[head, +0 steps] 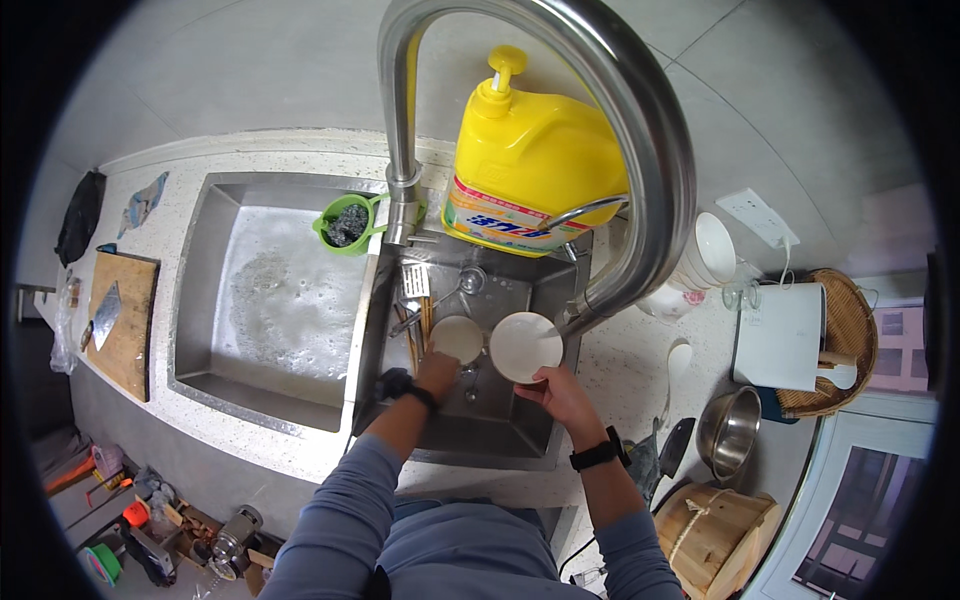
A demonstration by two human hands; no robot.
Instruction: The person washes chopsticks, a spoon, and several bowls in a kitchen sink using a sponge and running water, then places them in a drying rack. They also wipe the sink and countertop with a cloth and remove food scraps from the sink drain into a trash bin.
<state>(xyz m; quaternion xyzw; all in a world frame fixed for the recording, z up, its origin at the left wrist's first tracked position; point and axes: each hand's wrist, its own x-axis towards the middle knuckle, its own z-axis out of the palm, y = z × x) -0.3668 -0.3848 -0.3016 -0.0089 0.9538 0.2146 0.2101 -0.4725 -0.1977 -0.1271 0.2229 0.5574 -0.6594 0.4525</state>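
My right hand (pixel 551 390) grips the rim of a white bowl (pixel 526 347) under the end of the steel faucet (pixel 652 187), over the right sink basin (pixel 487 435). Lower in that basin, my left hand (pixel 439 371) is at the near edge of a smaller pale bowl (pixel 457 340); its fingers are partly hidden, so its hold is unclear. Chopsticks (pixel 427 322), a slotted metal turner (pixel 415 281) and a metal ladle (pixel 471 280) lie beside and beyond the small bowl.
The left basin (pixel 292 300) holds sudsy water. A green strainer cup (pixel 349 225) with steel wool sits at its corner. A large yellow detergent jug (pixel 532 165) stands behind the faucet. Stacked bowls (pixel 709 251), a white spoon (pixel 678 364) and a steel pot (pixel 729 433) are rightward; a cutting board (pixel 131 322) with a cleaver is leftward.
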